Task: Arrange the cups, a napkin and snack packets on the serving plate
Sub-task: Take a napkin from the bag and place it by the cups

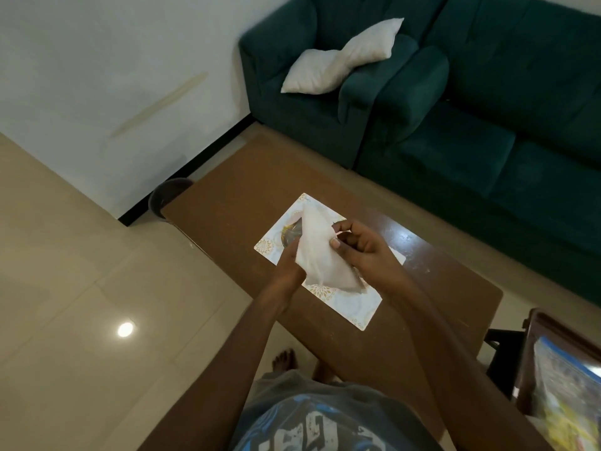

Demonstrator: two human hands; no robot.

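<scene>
I see a dark bin (169, 196) on the floor by the table (247, 190) corner, contents not visible. Left hand (287, 271) grips the white napkin (320, 255) from below, right hand (361, 247) pinches its upper edge, napkin held just above the patterned serving plate (354, 307). A dark round shape on the plate is mostly hidden

Hardly any writing can be read here. The grey T-shirt (325, 421) at the bottom edge carries large blue-and-white printed letters, seen upside down and cut off by the frame, so no word can be made out. The printed packet (566, 395) at the lower right shows bright colours but is too blurred for any brand or label. The serving plate (354, 307) bears only ornament, no lettering.
</scene>
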